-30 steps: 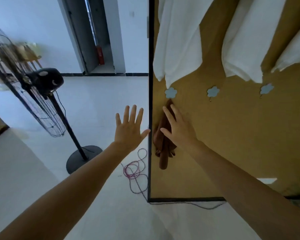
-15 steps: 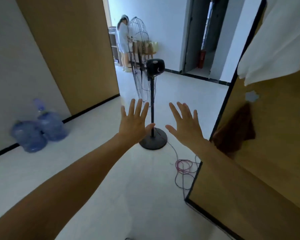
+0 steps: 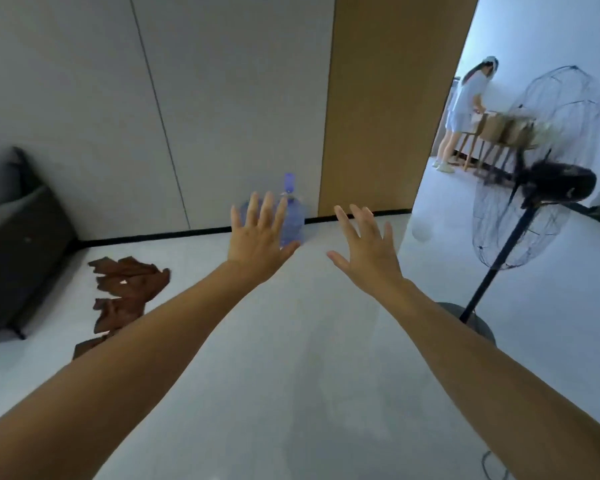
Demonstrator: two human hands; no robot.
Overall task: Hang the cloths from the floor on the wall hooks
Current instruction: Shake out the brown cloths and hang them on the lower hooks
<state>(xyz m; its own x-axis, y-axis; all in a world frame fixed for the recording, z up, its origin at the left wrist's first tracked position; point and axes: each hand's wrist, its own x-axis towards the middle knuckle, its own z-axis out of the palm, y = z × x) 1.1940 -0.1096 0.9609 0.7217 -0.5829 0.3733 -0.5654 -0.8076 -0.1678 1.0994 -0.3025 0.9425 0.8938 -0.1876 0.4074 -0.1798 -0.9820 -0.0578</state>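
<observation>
At mid-frame, left hand outstretched, fingers spread, grasping nothing, right hand likewise released beside it, brown cloths strewn on the pale floor at left, water bottle behind, standing fan at right

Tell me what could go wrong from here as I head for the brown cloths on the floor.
1. The brown cloths lie overlapped in a loose heap beside the dark furniture; one grab may lift several or drop some.
2. The left hand and right hand are open and empty, but the left forearm covers the nearest cloth, so it could be missed.
3. The fan base and a cable sit on the floor to the right: a possible trip.
</observation>
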